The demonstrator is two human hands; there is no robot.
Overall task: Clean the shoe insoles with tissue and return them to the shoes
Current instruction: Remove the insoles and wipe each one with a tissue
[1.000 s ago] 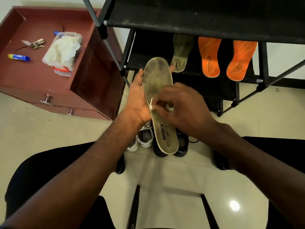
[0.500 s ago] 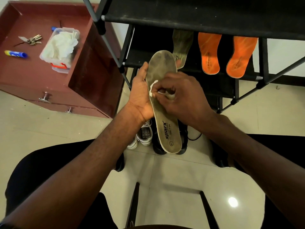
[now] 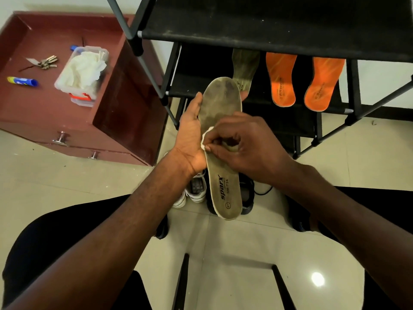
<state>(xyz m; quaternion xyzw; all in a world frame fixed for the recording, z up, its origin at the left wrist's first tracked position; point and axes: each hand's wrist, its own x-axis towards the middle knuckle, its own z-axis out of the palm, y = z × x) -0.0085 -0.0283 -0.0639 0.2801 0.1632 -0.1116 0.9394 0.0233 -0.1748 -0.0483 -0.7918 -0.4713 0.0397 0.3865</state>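
Note:
A dirty grey insole [image 3: 222,104] with black lettering near its heel is held upright in front of me. My left hand [image 3: 190,135] grips its left edge from behind, thumb along the rim. My right hand [image 3: 243,144] pinches a small wad of white tissue [image 3: 206,137] and presses it on the middle of the insole. A second grey insole [image 3: 244,68] and two orange insoles [image 3: 301,82] lie on the black shoe rack shelf [image 3: 201,86]. Black shoes [image 3: 247,195] and white sneakers [image 3: 196,189] stand on the floor below.
A clear box of white tissues [image 3: 81,73] sits on the red-brown drawer unit [image 3: 49,108] at the left, with keys [image 3: 44,63] and a blue-yellow tube [image 3: 22,81]. The rack's top shelf [image 3: 268,21] hangs over the insoles. My knees flank a tiled floor.
My right hand with the tissue slid up the insole from near the heel lettering, then came back down a little. The left hand keeps holding the insole.

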